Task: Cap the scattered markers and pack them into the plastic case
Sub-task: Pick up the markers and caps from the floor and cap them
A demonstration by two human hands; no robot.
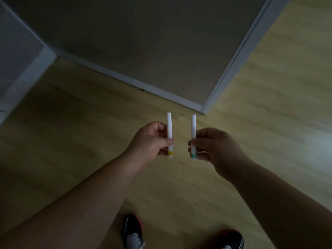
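Note:
My left hand (152,139) pinches a white marker with a yellow band (169,126) near its lower end, held upright. In my right hand (212,144) is a second white marker with a green band (193,128), also upright. The two markers stand side by side, a small gap apart, in front of me above the floor. Whether the ends are capped is too blurred to tell. No plastic case is in view.
Below is a light wooden floor (269,87). A grey wall corner with white skirting board (129,80) juts out ahead. My two dark shoes with white laces (133,232) show at the bottom edge.

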